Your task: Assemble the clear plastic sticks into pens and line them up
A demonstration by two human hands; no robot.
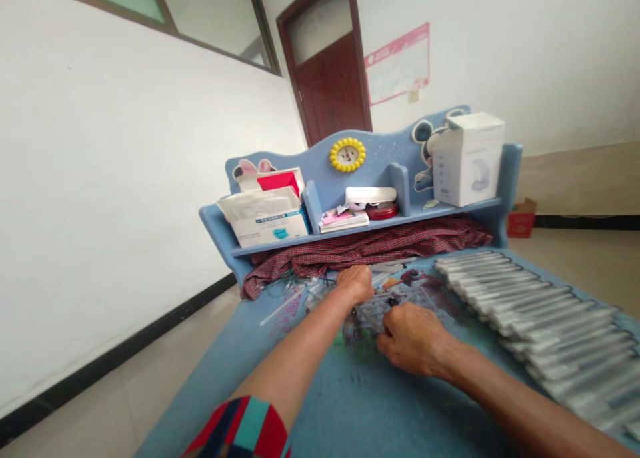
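Observation:
Both my hands rest on a blue desk (320, 405). My left hand (356, 283) reaches forward with its fingers curled down into a scatter of thin clear tubes and small parts (295, 297) near a crumpled checked cloth (370, 248). My right hand (413, 338) lies closer to me, fingers curled and pinched over small dark parts on the desktop. What either hand holds is hidden under its fingers. A long row of silvery grey tube-like pieces (540, 318) lies side by side along the right of the desk.
The desk's blue shelf (350, 228) carries a box of face masks (270, 221), papers, a red tin and a white carton (467, 158). A yellow clock (347, 155) sits on its backboard. A white wall runs along the left, a brown door stands behind, and a red box sits on the floor.

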